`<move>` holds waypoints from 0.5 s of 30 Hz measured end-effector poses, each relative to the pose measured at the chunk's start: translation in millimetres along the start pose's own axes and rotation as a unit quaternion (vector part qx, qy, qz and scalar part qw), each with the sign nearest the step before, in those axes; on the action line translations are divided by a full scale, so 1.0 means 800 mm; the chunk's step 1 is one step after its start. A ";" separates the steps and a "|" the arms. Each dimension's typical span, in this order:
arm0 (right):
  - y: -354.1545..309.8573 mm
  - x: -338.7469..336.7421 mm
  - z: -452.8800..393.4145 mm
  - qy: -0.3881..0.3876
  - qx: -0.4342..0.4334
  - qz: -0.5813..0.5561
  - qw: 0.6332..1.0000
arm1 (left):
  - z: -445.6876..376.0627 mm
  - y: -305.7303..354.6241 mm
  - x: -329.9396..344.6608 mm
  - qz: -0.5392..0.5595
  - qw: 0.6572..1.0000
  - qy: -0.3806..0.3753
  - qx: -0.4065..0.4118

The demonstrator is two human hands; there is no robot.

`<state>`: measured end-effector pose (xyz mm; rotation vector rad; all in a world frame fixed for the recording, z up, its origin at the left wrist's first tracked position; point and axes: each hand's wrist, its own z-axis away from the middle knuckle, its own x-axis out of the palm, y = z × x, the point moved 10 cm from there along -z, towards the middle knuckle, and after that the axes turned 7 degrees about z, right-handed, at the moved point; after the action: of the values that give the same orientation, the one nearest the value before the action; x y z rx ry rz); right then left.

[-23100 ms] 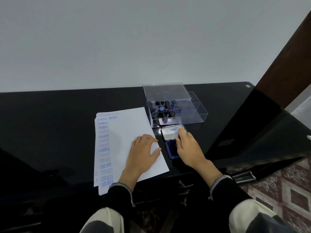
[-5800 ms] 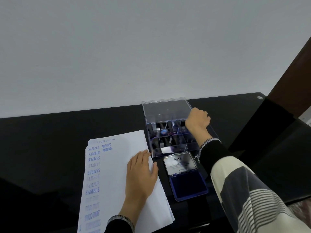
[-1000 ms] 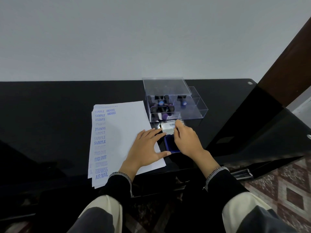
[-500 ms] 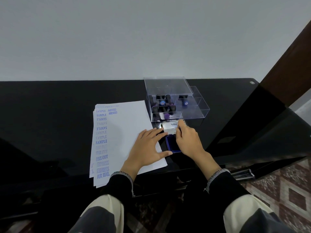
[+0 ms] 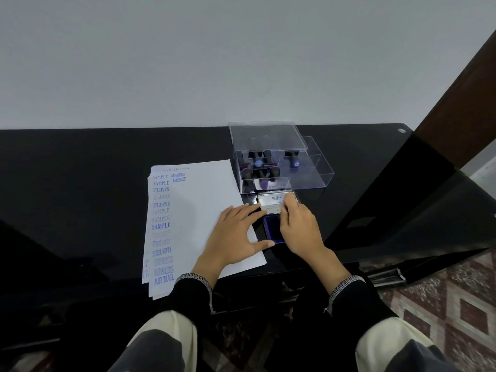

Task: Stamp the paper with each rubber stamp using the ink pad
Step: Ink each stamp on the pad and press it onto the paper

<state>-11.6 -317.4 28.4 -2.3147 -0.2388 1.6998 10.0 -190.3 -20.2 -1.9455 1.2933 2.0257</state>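
1. Paper point(image 5: 204, 210) lies as a small stack on the black glossy table point(image 5: 80, 183), left of the ink pad. Down the top sheet's left edge I read blue prints: SAMPLE several times, AMENDED twice, FAX OUT twice, EXPRESS twice, AIR MAIL once at the near end. The rest of the sheet is blank.
2. Ink pad point(image 5: 271, 229) sits just right of the paper, its blue pad exposed and its silver hinged lid point(image 5: 273, 202) lying open toward the stamp box.
3. My left hand point(image 5: 236, 237) lies flat on the near right part of the paper with fingers straight and spread, pinning the sheet; the fingertips reach the edge by the lid.
4. My right hand point(image 5: 300, 229) rests over the ink pad, fingers loosely bent with the tips on the lid. I see no stamp in it, but what sits under the palm is hidden, so I cannot tell for certain whether it grasps anything.
5. Rubber stamps point(image 5: 259, 167) stand in the clear acrylic box point(image 5: 279, 157) just beyond the ink pad, most clustered in the left compartments, one stamp point(image 5: 294, 162) alone in a right compartment.
6. Progress, as I judge it: five different texts are already printed, so a good part is done. Several stamps in the box probably have no print yet. AIR MAIL shows once where the others are mostly doubled, so a second print may be due.
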 end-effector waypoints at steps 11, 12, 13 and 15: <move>0.009 -0.023 0.001 0.039 0.112 -0.186 0.975 | 0.005 0.003 -0.032 0.200 0.977 0.074 -0.012; 0.011 -0.023 0.003 0.055 0.151 -0.257 0.953 | 0.009 -0.003 -0.046 0.269 0.955 0.121 -0.022; 0.011 -0.019 0.005 0.067 0.189 -0.325 0.924 | 0.016 -0.013 -0.063 0.331 0.925 0.184 -0.037; 0.004 -0.006 0.004 0.087 0.244 -0.451 0.854 | 0.037 -0.039 -0.093 0.405 0.856 0.311 -0.084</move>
<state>-16.0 -321.1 30.6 -1.5507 -0.6446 0.9167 19.3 -116.4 22.2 -2.5579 2.5148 1.8247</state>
